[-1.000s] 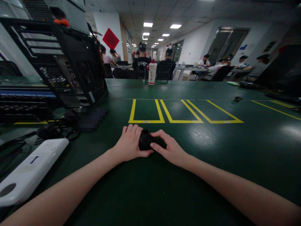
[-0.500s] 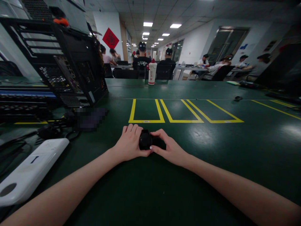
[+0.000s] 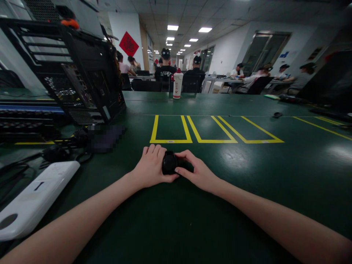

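Note:
A small, glossy black rounded object sits low over the table, between my two hands. What kind of thing it is, I cannot make out. My left hand wraps round its left side, with the thumb running along the near edge. From the right, the curved index finger and thumb of my right hand meet its right edge in a loose pinch. Part of the object is hidden behind my left fingers.
Yellow tape outlines mark the green table. A black computer case stands left, beside cables and a long white device. A white bottle is at the back; a small black piece lies right. People sit beyond.
Both hands keep nearly the same place and hold. The black object appears turned slightly, and the dark area inside my right hand's curve looks smaller. The view has shifted a little.

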A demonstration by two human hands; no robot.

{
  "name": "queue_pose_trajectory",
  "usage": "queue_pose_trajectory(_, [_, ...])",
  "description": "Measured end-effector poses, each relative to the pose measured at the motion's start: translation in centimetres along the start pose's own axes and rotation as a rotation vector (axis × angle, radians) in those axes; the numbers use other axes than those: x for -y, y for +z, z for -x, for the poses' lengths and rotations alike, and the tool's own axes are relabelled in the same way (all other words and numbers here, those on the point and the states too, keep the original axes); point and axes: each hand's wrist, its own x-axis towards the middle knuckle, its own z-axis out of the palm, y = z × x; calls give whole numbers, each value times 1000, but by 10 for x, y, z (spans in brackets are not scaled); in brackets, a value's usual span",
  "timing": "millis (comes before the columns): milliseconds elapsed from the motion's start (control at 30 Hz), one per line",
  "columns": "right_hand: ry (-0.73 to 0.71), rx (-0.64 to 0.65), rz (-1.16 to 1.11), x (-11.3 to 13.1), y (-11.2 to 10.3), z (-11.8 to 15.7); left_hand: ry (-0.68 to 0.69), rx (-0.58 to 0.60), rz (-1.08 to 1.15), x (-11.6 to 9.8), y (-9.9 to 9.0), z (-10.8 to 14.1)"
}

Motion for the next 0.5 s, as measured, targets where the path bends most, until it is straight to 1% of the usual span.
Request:
queue_pose_trajectory(200, [-38, -9, -103, 0, 2, 0, -5, 9, -2, 0, -1, 0])
queue_pose_trajectory(400, [43, -15, -141, -4, 3, 0, -12, 24, 15, -1, -3, -1])
queue_pose_trajectory(500, [48, 12, -142, -4, 3, 0, -8, 26, 28, 0, -3, -1])
